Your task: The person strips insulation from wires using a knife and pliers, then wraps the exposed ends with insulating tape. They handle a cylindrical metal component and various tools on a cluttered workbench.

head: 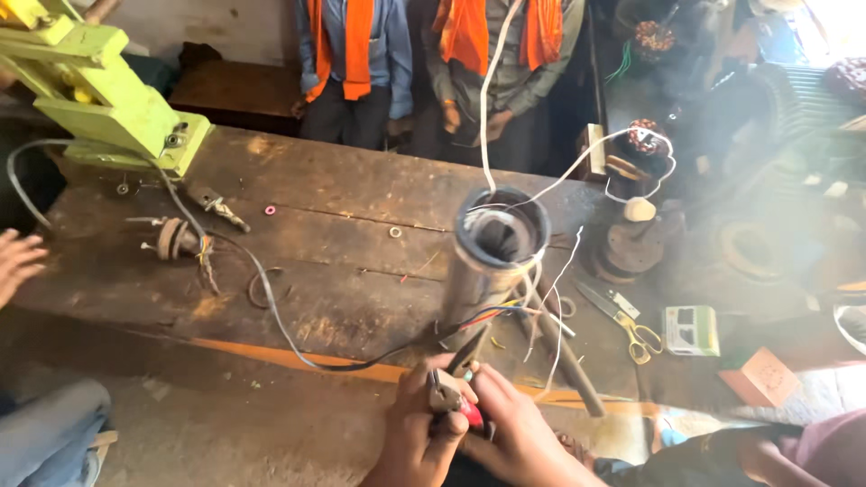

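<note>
- At six o'clock, nearest the camera, the left hand (417,431) and the right hand (514,424) meet over a pair of red-handled pliers (448,399); both hands are curled closed on the tool, the left over the jaw end and the right on the handles.
- Just beyond, toward twelve o'clock from the hands, coloured wires (487,316) run from the pliers up to the foot of a steel motor cylinder (492,261) that stands upright on the wooden workbench (343,225).
- By my judgement the step in hand is trimming or stripping a lead end; the next move calls for a steady grip and a light squeeze so the strands stay whole.
- At three o'clock, yellow-handled scissors (631,329) and a small green-and-white box (692,330) lie on the bench.
- At ten o'clock sits a green machine (108,99), with a grey cable (262,298) trailing across the boards.
- At twelve o'clock, farthest off, two people in orange vests (356,45) stand behind the bench.
</note>
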